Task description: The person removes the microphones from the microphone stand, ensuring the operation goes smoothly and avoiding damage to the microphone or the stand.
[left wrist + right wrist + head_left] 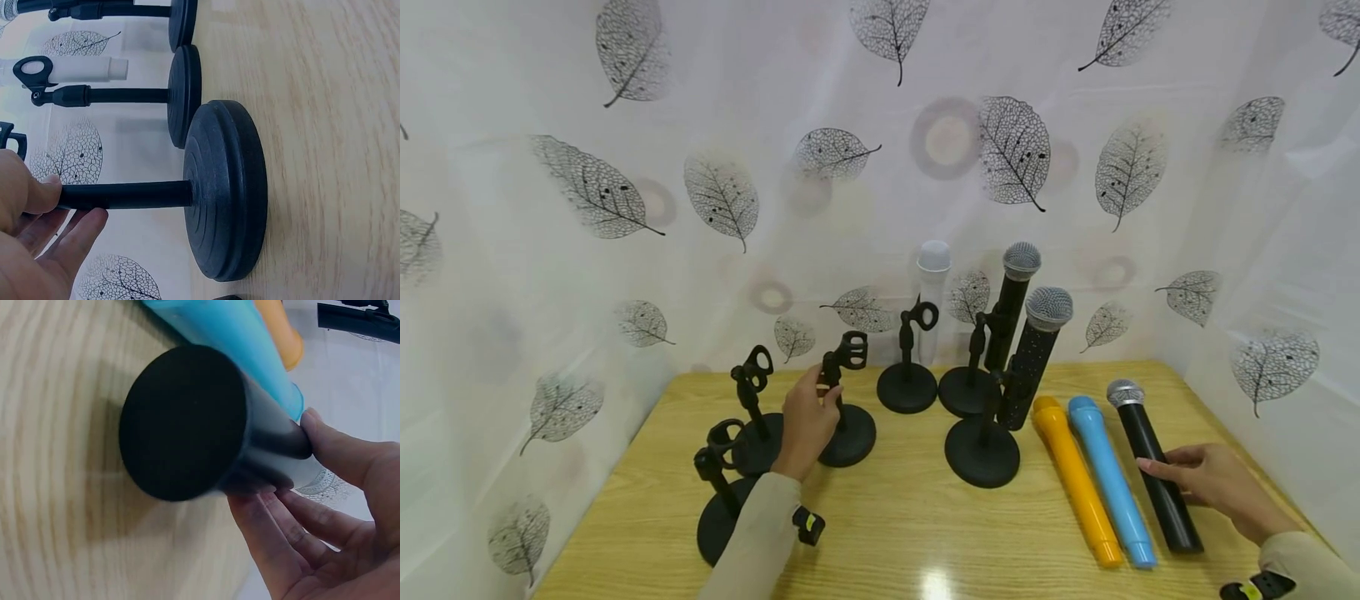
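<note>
Right hand [356,556] pinches a black tube [187,422]; blue tube [228,340] and orange tube [279,334] lie beyond.

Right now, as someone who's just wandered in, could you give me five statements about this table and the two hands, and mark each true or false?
1. The left hand holds nothing. False: it grips the pole of a black stand.
2. The right hand holds a black microphone. True.
3. A blue rod lies between that microphone and a yellow rod. True.
4. Every microphone lies flat. False: the white microphone stands upright at the back.
5. The speckled microphone has its silver head upward. True.
</note>
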`<state>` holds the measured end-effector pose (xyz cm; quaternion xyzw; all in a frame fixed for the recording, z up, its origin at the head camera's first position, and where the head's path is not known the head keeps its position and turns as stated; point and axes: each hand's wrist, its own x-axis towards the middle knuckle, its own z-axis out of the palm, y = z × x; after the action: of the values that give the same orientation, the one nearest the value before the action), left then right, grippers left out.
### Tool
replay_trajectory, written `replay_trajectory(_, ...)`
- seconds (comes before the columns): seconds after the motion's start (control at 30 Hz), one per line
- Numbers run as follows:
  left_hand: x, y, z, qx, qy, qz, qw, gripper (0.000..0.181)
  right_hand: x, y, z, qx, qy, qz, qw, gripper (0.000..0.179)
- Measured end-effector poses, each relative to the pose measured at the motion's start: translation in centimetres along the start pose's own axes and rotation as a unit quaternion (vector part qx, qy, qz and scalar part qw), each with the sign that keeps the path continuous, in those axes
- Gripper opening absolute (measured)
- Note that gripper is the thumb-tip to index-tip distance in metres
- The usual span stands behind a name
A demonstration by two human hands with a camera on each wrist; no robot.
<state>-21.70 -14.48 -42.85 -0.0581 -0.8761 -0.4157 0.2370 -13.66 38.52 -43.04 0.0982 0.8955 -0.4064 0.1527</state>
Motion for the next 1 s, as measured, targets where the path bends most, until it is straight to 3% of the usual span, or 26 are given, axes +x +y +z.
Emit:
replay_trajectory(0.27,0.53,-0.13,-0.13,-0.002,-0.002,-0.009,1.0000,0.027,0.21,0.47,0.44,0.000,-0.023,0.009,0.9997,0.091)
replay_trajectory(1.0,0.88,-0.48,-0.18,0.001,-0.008,-0.020,0.9998,0.030,0.57,0.92,1.00,0.003,-0.029,0.035,0.9990,0.095)
